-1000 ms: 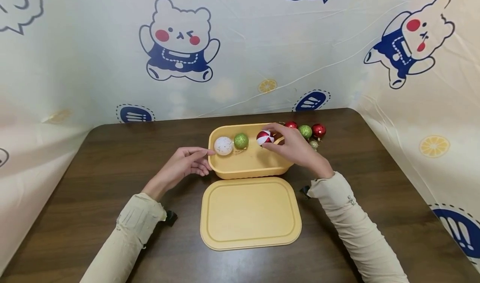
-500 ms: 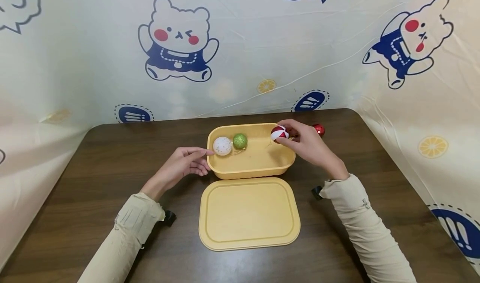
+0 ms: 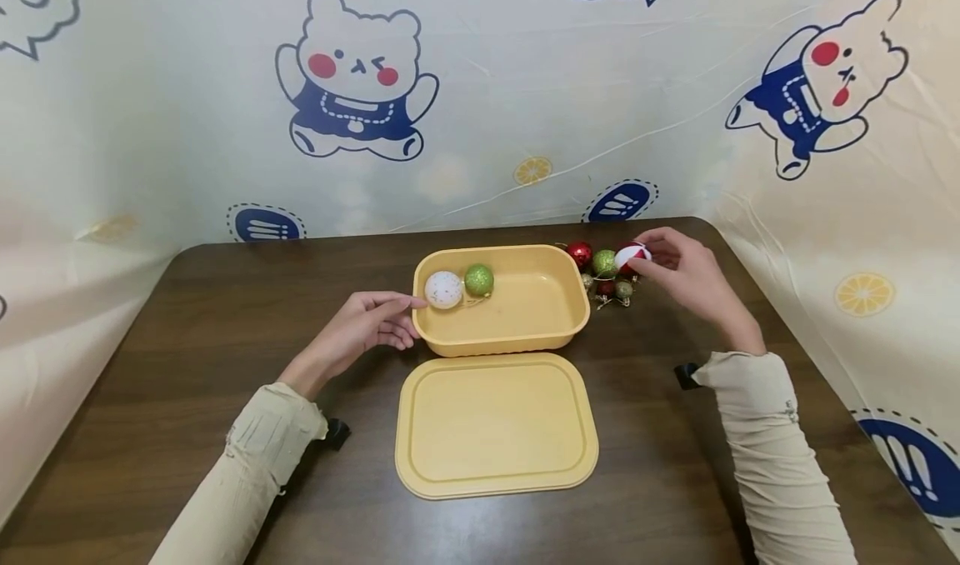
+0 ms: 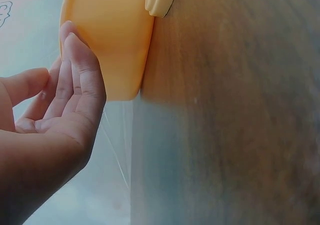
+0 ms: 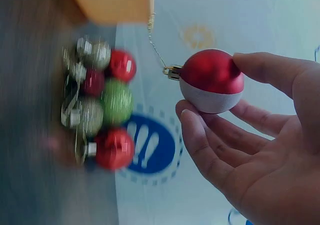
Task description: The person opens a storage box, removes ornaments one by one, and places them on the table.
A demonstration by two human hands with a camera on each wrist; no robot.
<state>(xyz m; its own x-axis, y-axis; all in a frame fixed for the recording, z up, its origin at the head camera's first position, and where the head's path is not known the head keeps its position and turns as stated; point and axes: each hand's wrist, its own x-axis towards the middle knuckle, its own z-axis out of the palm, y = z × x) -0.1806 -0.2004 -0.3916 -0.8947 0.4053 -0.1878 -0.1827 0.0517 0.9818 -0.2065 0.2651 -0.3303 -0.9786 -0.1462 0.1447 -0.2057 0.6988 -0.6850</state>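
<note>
My right hand (image 3: pixel 693 277) pinches a red and white Christmas ball ornament (image 5: pixel 211 80) between thumb and fingers, its gold cap and thin string pointing away from the palm. In the head view this ornament overlaps the cluster of baubles right of the yellow box (image 3: pixel 502 327). My left hand (image 3: pixel 367 327) rests with relaxed fingers at the box's left end, fingertips right at the rim. Inside the box, toward its left, lie a white speckled ball (image 3: pixel 444 290) and a green glitter ball (image 3: pixel 479 280).
A flat yellow lid (image 3: pixel 497 427) lies in front of the box. The cluster to the box's right has a red bauble (image 3: pixel 579 253), a green bauble (image 3: pixel 605 262) and several smaller ones. A printed cloth (image 3: pixel 480 90) hangs behind the dark wooden table (image 3: pixel 247 315).
My right hand has carried the red and white ornament rightward from over the box to the bauble cluster. The left hand stays at the box's left end.
</note>
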